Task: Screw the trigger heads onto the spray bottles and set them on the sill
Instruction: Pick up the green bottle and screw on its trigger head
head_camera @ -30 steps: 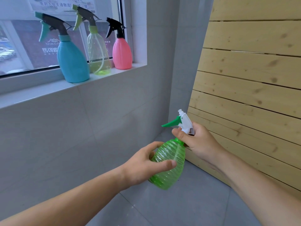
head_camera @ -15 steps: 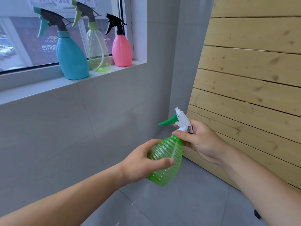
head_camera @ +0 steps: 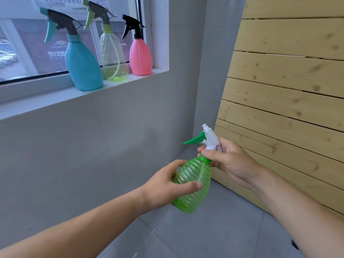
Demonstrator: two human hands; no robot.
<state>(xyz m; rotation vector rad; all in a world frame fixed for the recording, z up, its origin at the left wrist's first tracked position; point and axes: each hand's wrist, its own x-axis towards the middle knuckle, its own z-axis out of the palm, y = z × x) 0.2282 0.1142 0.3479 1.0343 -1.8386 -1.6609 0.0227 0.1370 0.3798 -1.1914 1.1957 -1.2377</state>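
Our left hand (head_camera: 163, 187) wraps the belly of the green bottle (head_camera: 193, 185), held in the air at 5 o'clock. Our right hand (head_camera: 230, 161) pinches the collar under its white trigger head (head_camera: 210, 138). The sill (head_camera: 46, 101) runs at 10 o'clock, with open ledge stretching toward 9 o'clock. The blue bottle (head_camera: 81, 67), clear bottle (head_camera: 113, 56) and pink bottle (head_camera: 140, 58) stand side by side, filling it up to the window corner. A slatted wooden panel (head_camera: 288, 90) crowds us at 3 o'clock, and grey floor (head_camera: 214, 229) lies open at 6.

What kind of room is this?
Probably a tiled utility or washroom corner, though I can't be sure: grey tiles cover the wall and floor, spray bottles stand on a window sill, and a slatted wooden panel fills the right side.
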